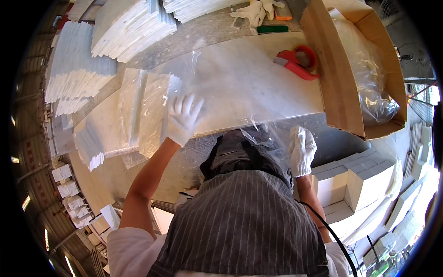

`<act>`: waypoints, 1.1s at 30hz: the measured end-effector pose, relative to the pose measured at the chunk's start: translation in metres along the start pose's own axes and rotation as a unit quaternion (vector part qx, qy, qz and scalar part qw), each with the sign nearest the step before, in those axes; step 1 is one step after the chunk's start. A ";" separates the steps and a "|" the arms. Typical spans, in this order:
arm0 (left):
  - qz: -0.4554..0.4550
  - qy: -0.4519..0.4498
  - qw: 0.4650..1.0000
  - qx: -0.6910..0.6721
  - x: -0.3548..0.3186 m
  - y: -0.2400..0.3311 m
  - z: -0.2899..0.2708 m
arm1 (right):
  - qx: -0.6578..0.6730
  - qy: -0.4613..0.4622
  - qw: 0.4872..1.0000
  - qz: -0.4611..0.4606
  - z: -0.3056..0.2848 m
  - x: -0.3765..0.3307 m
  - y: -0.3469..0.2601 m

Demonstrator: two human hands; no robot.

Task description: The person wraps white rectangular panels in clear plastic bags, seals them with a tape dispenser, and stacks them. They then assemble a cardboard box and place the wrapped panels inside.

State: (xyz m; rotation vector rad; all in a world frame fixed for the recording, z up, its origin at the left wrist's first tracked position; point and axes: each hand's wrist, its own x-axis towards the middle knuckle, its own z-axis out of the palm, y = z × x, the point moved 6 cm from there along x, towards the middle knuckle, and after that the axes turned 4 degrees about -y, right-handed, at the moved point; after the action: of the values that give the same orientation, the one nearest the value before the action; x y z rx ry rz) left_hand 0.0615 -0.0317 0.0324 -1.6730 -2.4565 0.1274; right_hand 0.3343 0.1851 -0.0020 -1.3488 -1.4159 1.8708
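Note:
My left hand (184, 117), in a white knit glove, is open with its fingers spread. It is beside a stack of pale stone tiles in transparent plastic (154, 111); I cannot tell whether it touches the wrapping. A white glove also covers my right hand (302, 151), its fingers curled in on a thin transparent plastic bag (272, 138). That bag trails leftward from the hand, over my lap and the near edge of the marble slab (230, 78). Part of the bag is hard to see against my dark clothes.
Tall stacks of stone tiles (134, 27) stand at the far left. A red tape dispenser (302, 62) lies near an open cardboard box (334, 78) holding transparent plastic bags (364, 60). Spare gloves (254, 14) lie at the back. White blocks (355, 184) are stacked at my right.

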 end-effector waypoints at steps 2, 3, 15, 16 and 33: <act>0.020 0.016 0.999 -0.038 0.006 -0.027 0.014 | -0.007 -0.019 1.000 0.005 0.002 0.002 0.002; 0.029 0.024 0.998 -0.056 0.010 -0.037 0.013 | -0.010 -0.026 1.000 0.004 0.003 0.003 0.001; 0.087 -0.077 0.962 -0.246 0.042 -0.005 -0.044 | 0.031 -0.046 0.998 0.029 0.002 -0.001 0.004; 0.079 -0.046 0.972 -0.217 0.032 0.023 -0.030 | 0.037 -0.050 0.998 0.023 0.004 -0.004 -0.001; -0.139 -0.515 0.811 -0.241 0.063 -0.155 -0.148 | -0.045 -0.309 0.929 0.197 0.069 -0.013 0.012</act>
State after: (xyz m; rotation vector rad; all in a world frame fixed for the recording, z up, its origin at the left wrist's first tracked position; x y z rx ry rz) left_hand -0.0758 -0.0342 0.2085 -1.6081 -3.7941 0.5393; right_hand 0.2821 0.1376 -0.0070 -1.1991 -1.6132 2.6997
